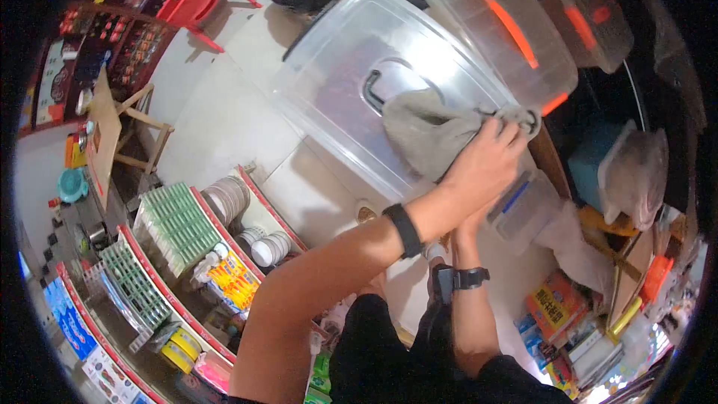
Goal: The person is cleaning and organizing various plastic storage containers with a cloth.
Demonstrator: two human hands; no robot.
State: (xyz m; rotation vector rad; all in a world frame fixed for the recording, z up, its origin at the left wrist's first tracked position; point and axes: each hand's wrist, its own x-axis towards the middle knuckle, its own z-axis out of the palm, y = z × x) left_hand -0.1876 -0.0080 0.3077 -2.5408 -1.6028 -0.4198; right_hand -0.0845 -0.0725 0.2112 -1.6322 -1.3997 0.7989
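My left hand [488,155] reaches across to the right, a black band on its wrist. Its fingers are closed on one end of a grey cloth [426,131]. The rest of the cloth drapes over the top of a large clear plastic storage box [340,75], near a dark handle [372,92]. My right hand [473,218] is just below the left wrist, mostly covered by my left forearm. Its fingers are hidden. A dark watch [470,278] sits on the right wrist.
Clear bins with orange latches [516,34] stand behind the box. Shelves of boxed goods [179,232] run along the lower left. A red plastic stool [198,1] and a folding wooden stool [138,123] stand on the left. Colourful packages [557,310] lie at the lower right.
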